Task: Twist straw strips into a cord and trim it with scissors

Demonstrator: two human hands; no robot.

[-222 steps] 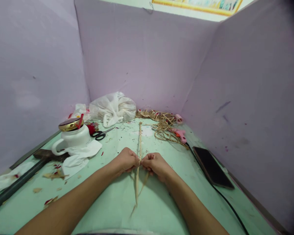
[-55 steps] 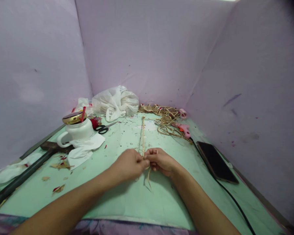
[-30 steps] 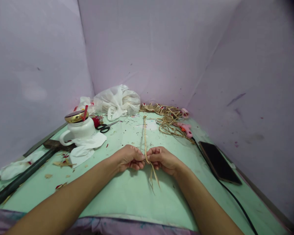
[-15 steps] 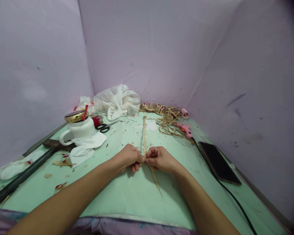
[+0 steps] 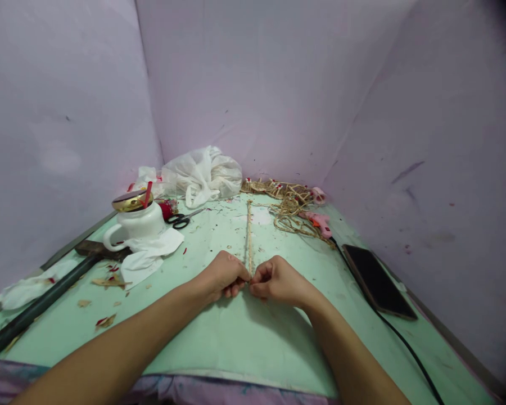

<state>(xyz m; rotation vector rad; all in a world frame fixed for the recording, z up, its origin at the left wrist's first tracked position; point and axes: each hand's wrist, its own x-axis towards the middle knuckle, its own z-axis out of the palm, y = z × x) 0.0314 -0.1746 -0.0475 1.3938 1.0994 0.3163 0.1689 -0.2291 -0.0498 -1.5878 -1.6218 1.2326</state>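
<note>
A craft workspace — braided cord [image 5: 249,236], glue gun [image 5: 319,221]; scissors [image 5: 185,217].

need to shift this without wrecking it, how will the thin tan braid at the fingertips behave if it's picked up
The braid is probably light, being so narrow. It likely flexes rather than staying rigid, since the similar-looking cord nearby lies in loops. It seems unlikely to roll far, as its surface looks uneven.

A thin, straw-coloured braid [image 5: 249,239] runs nearly straight from far to near along the middle of the worktop [image 5: 219,349]. Its near end meets the pinched fingertips of the left hand [image 5: 225,275] and right hand [image 5: 279,282], which hide it.
</note>
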